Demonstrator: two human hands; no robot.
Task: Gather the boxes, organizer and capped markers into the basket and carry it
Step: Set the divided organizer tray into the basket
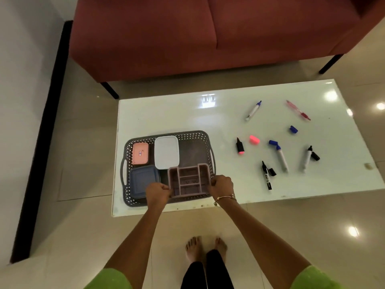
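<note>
A grey woven basket [193,135] sits at the near left of the white table [208,117]. Inside lie a pink box [140,153], a white box [166,152] and a blue box [141,180]. My left hand [157,192] and my right hand [221,184] grip the two ends of a mauve compartment organizer [188,180] over the basket's near right part. On the table to the right lie several uncapped markers, among them a blue one [253,110], a black one [266,175] and a pink highlighter [240,146], with loose caps such as a pink cap [254,139] and a blue cap [293,129].
A red sofa [187,34] stands just beyond the table, its black legs on the tiled floor. A white wall with a dark skirting [48,122] runs along the left. My bare feet [205,247] stand close to the table's near edge.
</note>
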